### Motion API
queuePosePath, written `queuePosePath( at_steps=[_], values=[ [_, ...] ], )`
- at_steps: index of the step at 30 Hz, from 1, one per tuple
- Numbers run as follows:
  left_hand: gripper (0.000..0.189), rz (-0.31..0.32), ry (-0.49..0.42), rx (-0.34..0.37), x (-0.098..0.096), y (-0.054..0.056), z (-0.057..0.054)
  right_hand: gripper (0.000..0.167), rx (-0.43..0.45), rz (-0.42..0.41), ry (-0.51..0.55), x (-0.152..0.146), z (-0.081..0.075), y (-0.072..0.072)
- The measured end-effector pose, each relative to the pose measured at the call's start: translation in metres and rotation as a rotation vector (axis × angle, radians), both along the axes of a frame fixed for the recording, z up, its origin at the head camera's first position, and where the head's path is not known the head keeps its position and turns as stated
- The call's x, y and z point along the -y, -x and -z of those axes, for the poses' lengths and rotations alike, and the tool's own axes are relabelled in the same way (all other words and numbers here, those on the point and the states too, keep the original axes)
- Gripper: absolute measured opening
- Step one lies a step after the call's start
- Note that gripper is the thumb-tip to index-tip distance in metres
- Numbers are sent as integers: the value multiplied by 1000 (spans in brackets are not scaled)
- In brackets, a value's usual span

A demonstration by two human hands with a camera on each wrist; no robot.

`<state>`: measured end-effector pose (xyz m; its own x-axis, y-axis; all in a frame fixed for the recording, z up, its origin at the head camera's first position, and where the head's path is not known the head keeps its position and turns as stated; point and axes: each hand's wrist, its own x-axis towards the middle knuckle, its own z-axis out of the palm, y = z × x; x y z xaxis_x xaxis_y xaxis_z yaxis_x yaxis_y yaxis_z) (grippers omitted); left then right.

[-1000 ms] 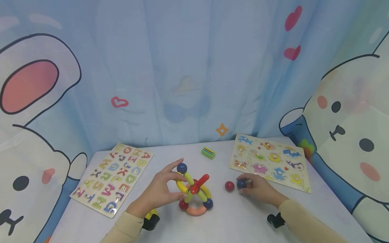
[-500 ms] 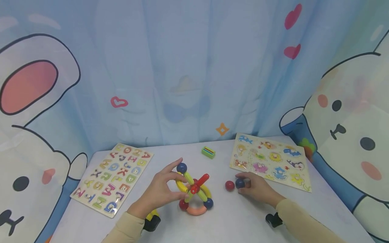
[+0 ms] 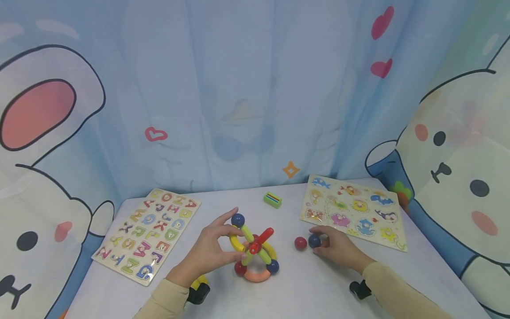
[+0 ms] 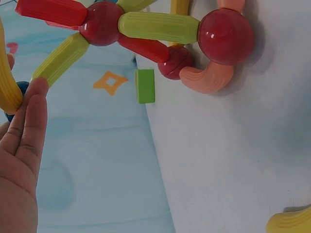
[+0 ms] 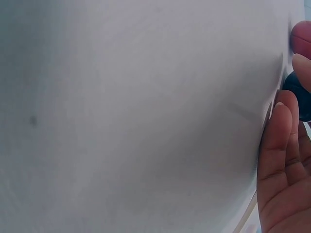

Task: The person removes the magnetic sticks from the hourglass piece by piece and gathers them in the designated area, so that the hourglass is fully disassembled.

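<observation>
Clock read from the head view, rod-and-ball structure (image 3: 254, 249) at centre, 12 away from the person. Structure stands on the white table (image 3: 314, 288). Green block (image 3: 272, 200) with coloured stripes at 1 o'clock, well apart. Loose red ball (image 3: 300, 243) at 3, between the structure and the loose blue ball (image 3: 314, 241); it sits just beside the blue one, on the straight line to the structure. Yellow piece (image 3: 200, 282) at 8, partly hidden by a dark object (image 3: 198, 293) at the left wrist; second dark object (image 3: 360, 289) by the right sleeve, between 3 and 4. Patterned curtain (image 3: 235, 88) behind, at 12.

Left hand (image 3: 211, 247) comes in from 8: index extended up beside the structure's top blue ball (image 3: 237, 219), fingers and thumb narrowed on the yellow curved rod (image 3: 236, 243) at its 10 o'clock side. Red rod (image 3: 265, 236) juts toward 1; salmon arc (image 3: 257, 277) at 6. Right hand (image 3: 338, 249) reaches in from 4, thumb and fingers pinching the loose blue ball; cannot tell whether that ball touches the table.

Letter board (image 3: 119, 268) at 9, tilted, rows of coloured letters on it. Animal board (image 3: 397, 228) between 2 and 3, coloured animals across it, near edge just beside the right hand.
</observation>
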<state>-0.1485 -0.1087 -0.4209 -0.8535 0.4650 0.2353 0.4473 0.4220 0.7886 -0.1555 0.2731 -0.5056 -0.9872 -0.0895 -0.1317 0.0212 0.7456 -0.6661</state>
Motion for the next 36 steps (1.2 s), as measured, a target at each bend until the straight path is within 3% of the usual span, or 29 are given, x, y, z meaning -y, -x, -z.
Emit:
queuePosePath(
  at_steps=[11, 19, 24, 28, 32, 36],
  values=[
    [37, 5, -7, -12, 0, 1, 3, 65, 14, -21, 0, -9, -11, -2],
    [37, 5, -8, 4, 0, 1, 1, 61, -62, -72, 49, -9, -43, 2],
    [36, 0, -5, 17, 2, 1, 1, 49, -109, -127, 114, 39, -72, 16],
    [36, 6, -13, -1, 4, 1, 3, 40, -139, -251, 223, 94, -92, 27],
    [37, 21, -31, -14, 5, 1, 5, 39, -113, -383, 317, 135, -97, 32],
    [39, 34, -49, -21, 4, 2, 6, 38, -54, -417, 361, 154, -95, 33]
  ],
)
